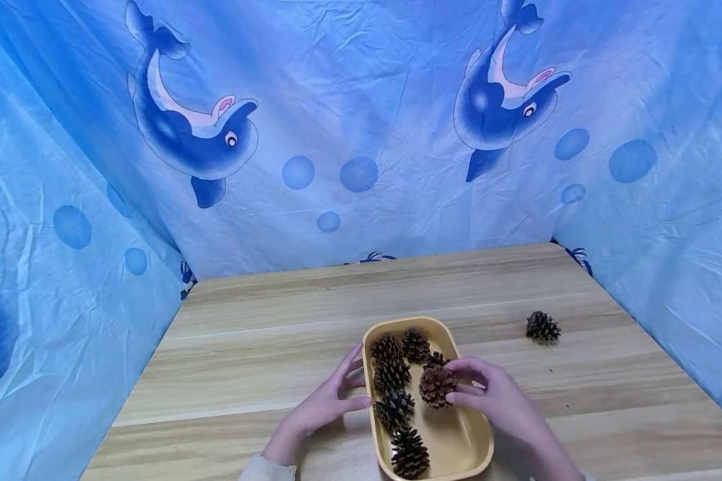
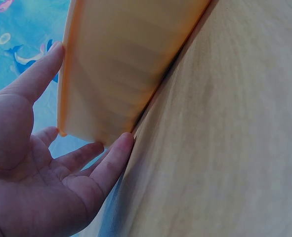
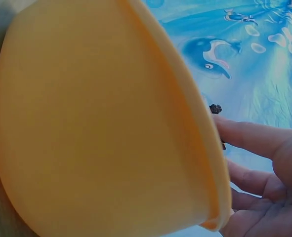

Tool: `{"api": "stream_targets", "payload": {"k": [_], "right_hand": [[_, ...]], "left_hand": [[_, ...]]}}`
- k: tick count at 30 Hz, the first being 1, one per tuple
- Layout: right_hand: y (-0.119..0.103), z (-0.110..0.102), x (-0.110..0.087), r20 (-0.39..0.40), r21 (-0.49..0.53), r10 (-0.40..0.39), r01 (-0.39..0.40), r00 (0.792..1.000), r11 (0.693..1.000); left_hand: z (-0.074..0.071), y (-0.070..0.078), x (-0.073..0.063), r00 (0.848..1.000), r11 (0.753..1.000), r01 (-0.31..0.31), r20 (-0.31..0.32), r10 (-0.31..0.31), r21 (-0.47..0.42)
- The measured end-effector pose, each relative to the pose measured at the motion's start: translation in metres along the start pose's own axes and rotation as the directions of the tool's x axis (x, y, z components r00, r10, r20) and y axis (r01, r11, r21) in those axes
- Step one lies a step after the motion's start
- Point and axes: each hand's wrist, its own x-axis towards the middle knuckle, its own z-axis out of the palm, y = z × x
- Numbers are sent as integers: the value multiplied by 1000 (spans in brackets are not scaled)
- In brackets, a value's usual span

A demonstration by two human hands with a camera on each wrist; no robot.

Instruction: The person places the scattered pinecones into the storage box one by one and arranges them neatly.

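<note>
A yellow bin with rounded corners stands on the table, several dark pinecones lined up along its left side and far end. Over the bin's right half, my right hand pinches a browner pinecone between thumb and fingers. In the right wrist view the bin's outer wall hides most of that pinecone, and only dark bits of it show past the rim. My left hand rests against the bin's left side with fingers spread, the thumb at the rim and fingertips low on the wall.
One more pinecone lies on the wooden table, right of the bin and farther back. Tiny dark crumbs dot the wood nearby. Blue dolphin-printed cloth hangs behind the table and along both sides.
</note>
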Motion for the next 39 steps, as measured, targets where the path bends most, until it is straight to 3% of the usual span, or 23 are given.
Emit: {"api": "stream_targets", "payload": {"k": [26, 32, 39], "right_hand": [[-5, 10, -1, 29, -224, -6, 12, 1000, 974], [-7, 13, -2, 11, -370, -18, 21, 1000, 929], [-11, 21, -2, -58, -501, 5, -34, 998, 865]], "left_hand": [[0, 2, 0, 1000, 1000, -5, 4, 5, 6], [0, 0, 1, 1000, 1000, 0, 1, 0, 0], [0, -1, 2, 1000, 1000, -3, 2, 3, -3]]}}
